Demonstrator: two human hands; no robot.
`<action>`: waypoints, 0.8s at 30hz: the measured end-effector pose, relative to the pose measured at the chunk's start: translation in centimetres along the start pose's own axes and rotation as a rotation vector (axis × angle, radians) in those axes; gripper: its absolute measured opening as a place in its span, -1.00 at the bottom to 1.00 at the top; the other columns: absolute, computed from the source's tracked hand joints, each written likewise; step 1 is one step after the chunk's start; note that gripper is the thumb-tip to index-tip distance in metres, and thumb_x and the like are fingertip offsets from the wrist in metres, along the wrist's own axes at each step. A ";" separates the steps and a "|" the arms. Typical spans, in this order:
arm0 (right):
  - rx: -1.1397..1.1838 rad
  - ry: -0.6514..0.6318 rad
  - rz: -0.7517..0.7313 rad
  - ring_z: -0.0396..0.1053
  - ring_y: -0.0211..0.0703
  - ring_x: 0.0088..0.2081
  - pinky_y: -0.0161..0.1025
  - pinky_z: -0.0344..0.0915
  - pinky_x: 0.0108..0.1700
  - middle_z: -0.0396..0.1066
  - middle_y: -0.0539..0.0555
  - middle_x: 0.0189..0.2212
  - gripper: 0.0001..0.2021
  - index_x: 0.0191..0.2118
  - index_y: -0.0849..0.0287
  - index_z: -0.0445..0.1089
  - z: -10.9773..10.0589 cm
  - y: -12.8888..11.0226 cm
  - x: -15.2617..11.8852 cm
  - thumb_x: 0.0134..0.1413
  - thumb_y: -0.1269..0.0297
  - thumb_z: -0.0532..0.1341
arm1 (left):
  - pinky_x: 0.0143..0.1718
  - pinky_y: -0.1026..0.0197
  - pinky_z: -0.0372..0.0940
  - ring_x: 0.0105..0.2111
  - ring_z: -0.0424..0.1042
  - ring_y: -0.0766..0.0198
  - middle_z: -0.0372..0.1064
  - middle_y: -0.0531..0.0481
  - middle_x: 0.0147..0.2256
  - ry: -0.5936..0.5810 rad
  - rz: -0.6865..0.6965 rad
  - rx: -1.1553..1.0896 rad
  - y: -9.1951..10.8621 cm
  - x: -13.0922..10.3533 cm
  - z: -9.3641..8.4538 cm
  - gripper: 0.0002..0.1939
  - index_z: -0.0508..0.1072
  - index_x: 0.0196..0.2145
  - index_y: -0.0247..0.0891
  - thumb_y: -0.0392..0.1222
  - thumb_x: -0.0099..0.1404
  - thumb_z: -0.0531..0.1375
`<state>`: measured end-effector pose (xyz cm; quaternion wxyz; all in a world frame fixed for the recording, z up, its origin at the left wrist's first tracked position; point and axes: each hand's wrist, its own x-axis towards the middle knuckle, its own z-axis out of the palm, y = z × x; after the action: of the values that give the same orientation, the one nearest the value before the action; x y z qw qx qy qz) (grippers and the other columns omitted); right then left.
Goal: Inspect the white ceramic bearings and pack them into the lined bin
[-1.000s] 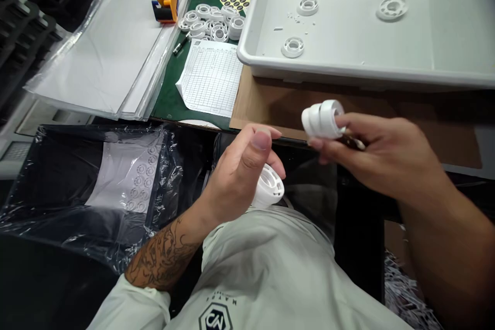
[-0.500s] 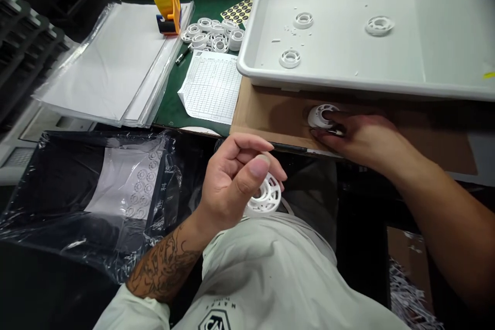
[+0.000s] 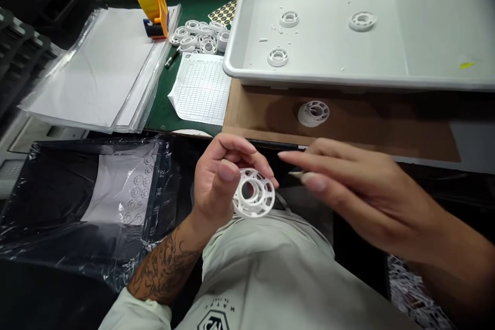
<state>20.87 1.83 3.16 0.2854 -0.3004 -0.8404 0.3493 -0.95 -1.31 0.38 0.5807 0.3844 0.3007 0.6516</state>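
My left hand is closed round the edge of a white plastic ring, which has a round centre hole and slots about its rim. The ring's face is tilted up toward me, above my lap. To its right, apart from it, my right hand has its fingers closed on a small pointed tool. Only the tool's light tip shows; the rest is hidden in the hand. Beyond the hands, a short stack of white rings stands on a brown cardboard sheet.
A white tray with several rings and scraps fills the back right. Left of it are a pile of rings, a printed form, bagged white sheets and a tape dispenser. A plastic-lined box with more rings sits low left.
My right hand has left the ring stack on the cardboard and come back toward my left hand with the small pointed tool. The left hand's ring has turned more face-up.
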 end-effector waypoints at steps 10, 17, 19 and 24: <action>0.051 -0.073 -0.092 0.24 -0.26 -0.43 -0.27 0.11 -0.40 0.30 -0.04 -0.36 -0.77 0.19 0.24 0.45 1.8 -1.5 0.5 0.59 0.35 0.16 | -0.50 0.26 0.45 -0.49 0.51 0.30 0.45 0.03 -0.32 -0.043 0.184 0.182 0.4 -0.6 -0.7 -0.64 0.54 -0.05 -0.15 0.14 0.38 0.35; 0.046 -0.121 -0.088 0.19 -0.27 -0.44 -0.28 0.07 -0.42 0.23 -0.06 -0.39 -0.72 0.24 0.27 0.46 1.9 -1.7 0.7 0.56 0.43 0.16 | -0.45 0.19 0.49 -0.44 0.54 0.27 0.41 0.04 -0.22 0.016 0.074 0.196 1.2 -1.2 -0.6 -0.57 0.53 -0.01 -0.05 0.20 0.29 0.42; 0.052 -0.128 -0.085 0.19 -0.27 -0.45 -0.28 0.06 -0.43 0.22 -0.07 -0.40 -0.69 0.28 0.26 0.44 1.8 -1.6 0.7 0.56 0.43 0.16 | -0.44 0.20 0.47 -0.44 0.52 0.28 0.41 0.05 -0.22 0.045 0.042 0.200 1.5 -1.4 -0.3 -0.56 0.53 -0.02 -0.04 0.20 0.26 0.43; 0.035 -0.112 -0.101 0.15 -0.25 -0.48 -0.26 0.04 -0.45 0.18 -0.07 -0.42 -0.67 0.30 0.21 0.44 1.7 -1.6 0.5 0.56 0.43 0.16 | -0.43 0.18 0.45 -0.44 0.50 0.26 0.41 0.06 -0.26 0.034 0.049 0.213 1.3 -1.5 -0.2 -0.57 0.51 -0.02 -0.02 0.22 0.28 0.41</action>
<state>18.84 0.59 3.48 0.2604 -0.2326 -0.8629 0.3655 -1.76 -2.94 1.19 0.5153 0.4401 0.3683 0.6365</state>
